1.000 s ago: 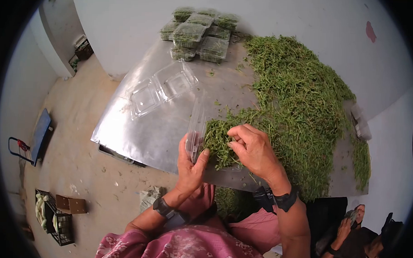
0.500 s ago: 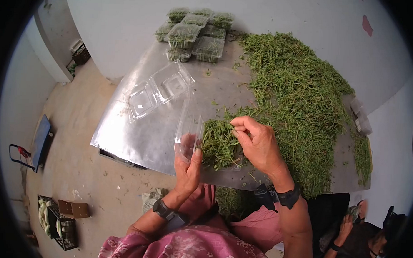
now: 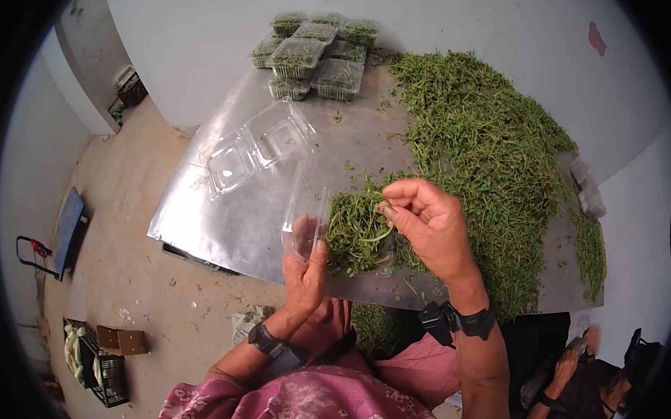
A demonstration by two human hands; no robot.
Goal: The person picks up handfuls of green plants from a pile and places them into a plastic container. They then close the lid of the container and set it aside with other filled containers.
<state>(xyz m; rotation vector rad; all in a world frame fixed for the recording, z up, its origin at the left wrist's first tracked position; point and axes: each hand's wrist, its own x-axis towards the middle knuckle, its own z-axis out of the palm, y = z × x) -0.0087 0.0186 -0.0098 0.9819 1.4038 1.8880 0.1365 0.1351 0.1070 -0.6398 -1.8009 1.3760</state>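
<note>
My left hand [image 3: 304,271] grips a clear plastic clamshell box [image 3: 304,222] by its raised lid, thumb near the hinge side. Leafy green stems [image 3: 355,236] fill the other half of the box, heaped above its rim. Over the right side of that heap, my right hand [image 3: 427,221] is closed in a pinch on a thin green stem [image 3: 383,235], which curves down toward the box. Beyond the right hand spreads a large pile of the same loose greens [image 3: 485,163].
Filled clamshell boxes [image 3: 311,57] are stacked at the back of the metal table [image 3: 202,227]. An open clamshell [image 3: 256,148] lies left of centre. More clear containers [image 3: 587,187] stand at the right edge. Another person [image 3: 566,373] is at lower right. Crates [image 3: 108,379] and a trolley [image 3: 68,233] occupy the floor.
My right hand has shifted slightly right, and a curved stem now shows at its fingertips. My left hand and the box have barely moved.
</note>
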